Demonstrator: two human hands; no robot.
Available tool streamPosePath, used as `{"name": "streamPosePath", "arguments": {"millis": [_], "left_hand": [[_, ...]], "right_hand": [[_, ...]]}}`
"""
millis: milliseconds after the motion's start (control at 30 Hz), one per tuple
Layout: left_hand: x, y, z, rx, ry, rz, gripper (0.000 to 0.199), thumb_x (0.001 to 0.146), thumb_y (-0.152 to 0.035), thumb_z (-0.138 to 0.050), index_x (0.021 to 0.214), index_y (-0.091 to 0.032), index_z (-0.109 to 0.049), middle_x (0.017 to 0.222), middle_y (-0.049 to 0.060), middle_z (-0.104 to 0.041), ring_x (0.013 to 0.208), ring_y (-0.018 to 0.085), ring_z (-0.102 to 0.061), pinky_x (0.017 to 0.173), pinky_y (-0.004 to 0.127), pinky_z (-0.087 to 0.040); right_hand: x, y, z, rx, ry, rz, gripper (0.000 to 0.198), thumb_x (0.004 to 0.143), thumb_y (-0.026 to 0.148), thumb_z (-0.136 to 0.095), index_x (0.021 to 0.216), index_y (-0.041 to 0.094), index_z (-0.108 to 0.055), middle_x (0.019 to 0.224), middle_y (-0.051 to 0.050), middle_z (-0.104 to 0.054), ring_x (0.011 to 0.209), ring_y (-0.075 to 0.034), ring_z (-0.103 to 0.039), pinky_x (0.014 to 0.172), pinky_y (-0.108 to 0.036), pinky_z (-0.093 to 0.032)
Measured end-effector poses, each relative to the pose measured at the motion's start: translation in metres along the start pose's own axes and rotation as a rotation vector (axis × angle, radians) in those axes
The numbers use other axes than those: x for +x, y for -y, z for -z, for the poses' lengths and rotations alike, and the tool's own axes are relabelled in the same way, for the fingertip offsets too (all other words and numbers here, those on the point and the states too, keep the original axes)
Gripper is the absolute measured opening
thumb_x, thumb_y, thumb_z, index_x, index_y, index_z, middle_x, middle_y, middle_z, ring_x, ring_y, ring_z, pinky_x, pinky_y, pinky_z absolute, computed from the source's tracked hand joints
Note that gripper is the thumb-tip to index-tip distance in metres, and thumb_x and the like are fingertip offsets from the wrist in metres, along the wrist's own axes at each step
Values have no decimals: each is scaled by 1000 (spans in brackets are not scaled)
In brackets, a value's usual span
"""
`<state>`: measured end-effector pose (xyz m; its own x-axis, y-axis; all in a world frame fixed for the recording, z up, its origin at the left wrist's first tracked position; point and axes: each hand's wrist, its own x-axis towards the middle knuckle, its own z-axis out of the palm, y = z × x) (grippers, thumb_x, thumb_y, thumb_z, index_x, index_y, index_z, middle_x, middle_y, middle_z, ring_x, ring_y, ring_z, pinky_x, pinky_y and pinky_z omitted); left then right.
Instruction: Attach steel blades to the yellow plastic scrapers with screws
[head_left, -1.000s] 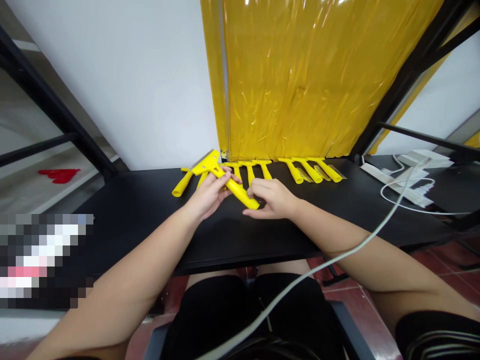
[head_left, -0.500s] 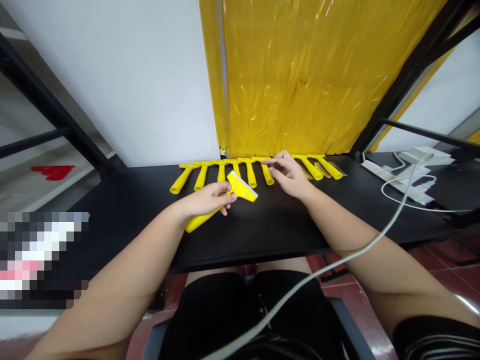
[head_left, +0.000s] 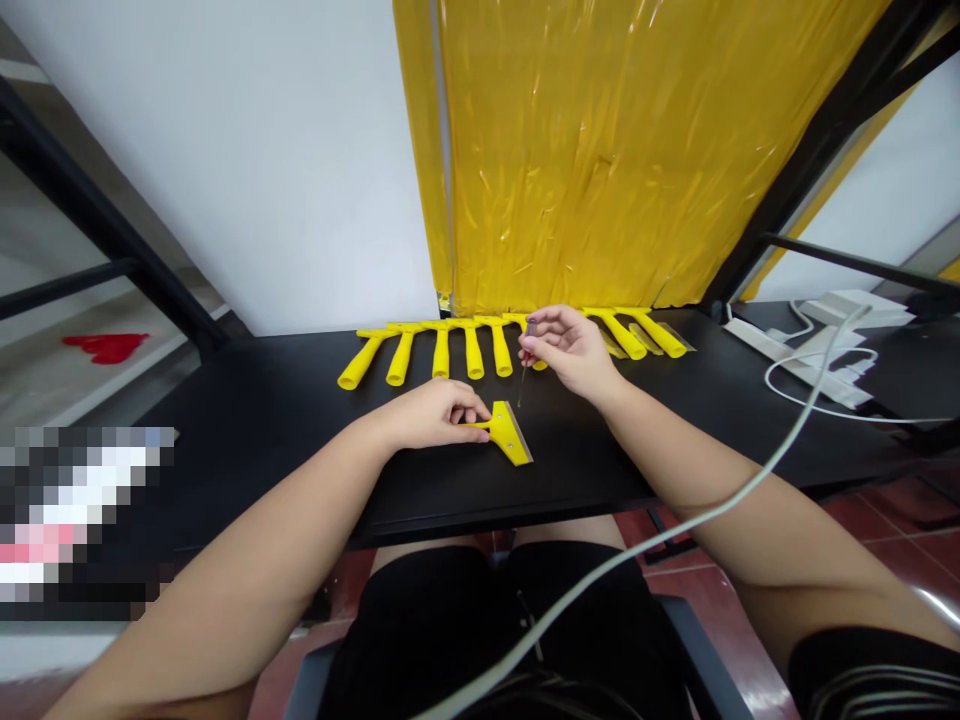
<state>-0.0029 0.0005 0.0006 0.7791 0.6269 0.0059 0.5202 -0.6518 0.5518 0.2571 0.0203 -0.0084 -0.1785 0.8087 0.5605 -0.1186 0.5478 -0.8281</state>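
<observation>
**Screwdriver poised beside a scraper's screwed head**

The left hand point(head_left: 442, 415) pinches a yellow scraper point(head_left: 510, 436) at its neck, fingers drawn narrow, holding it over the front half of the counter point(head_left: 285, 420). The flat head points right, its blade point(head_left: 520, 430) along the outer edge and two screws point(head_left: 511, 445) facing up; the handle is hidden behind the hand. The right hand point(head_left: 574, 350) grips a thin screwdriver point(head_left: 527, 357) between thumb and fingers, tip down, just beyond the head's far corner. From this angle it is hard to tell how high the tip stands, though it appears clear of the screws.

The step in hand looks like lining the driver up with the head; the next move would call for seating the tip squarely in a screw while the left hand steadies the scraper.

Farther out, more yellow scrapers point(head_left: 473, 355) line the counter's back edge below a yellow plastic curtain point(head_left: 600, 180).
</observation>
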Motion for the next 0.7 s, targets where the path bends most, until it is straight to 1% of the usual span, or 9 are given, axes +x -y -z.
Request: {"name": "streamPosePath", "arguments": {"millis": [167, 367, 500, 700], "left_hand": [[0, 2, -2, -16, -1, 14, 43, 85, -52, -77, 112, -18, -78, 91, 4, -71, 71, 13, -59, 64, 26, -45], [1, 1, -3, -65, 3, 16, 38, 85, -52, -76, 95, -16, -78, 84, 3, -67, 68, 12, -56, 60, 25, -41], [1, 2, -4, -83, 5, 27, 40, 84, -54, -76, 95, -16, -78, 85, 3, -66, 68, 12, -55, 60, 25, -41], [2, 5, -4, -97, 3, 15, 41, 83, -56, -77, 93, -16, -77, 85, 3, -66, 68, 11, -54, 60, 25, -41]], "right_hand": [[-3, -3, -11, -2, 27, 9, 40, 79, 41, -87, 104, 23, -61, 86, 0, -68, 70, -14, -69, 70, -32, -62], [-5, -2, -19, 4, 52, -17, 43, 77, 43, -88, 103, 23, -61, 85, 0, -68, 67, -15, -69, 67, -33, -64], [-5, -4, -22, 19, 69, -30, 43, 76, 42, -89, 102, 22, -61, 84, 0, -67, 66, -15, -69, 65, -33, -64], [-6, -6, -23, 10, 47, -15, 45, 73, 40, -91, 101, 22, -60, 85, 1, -66, 65, -14, -69, 65, -31, -63]]}}
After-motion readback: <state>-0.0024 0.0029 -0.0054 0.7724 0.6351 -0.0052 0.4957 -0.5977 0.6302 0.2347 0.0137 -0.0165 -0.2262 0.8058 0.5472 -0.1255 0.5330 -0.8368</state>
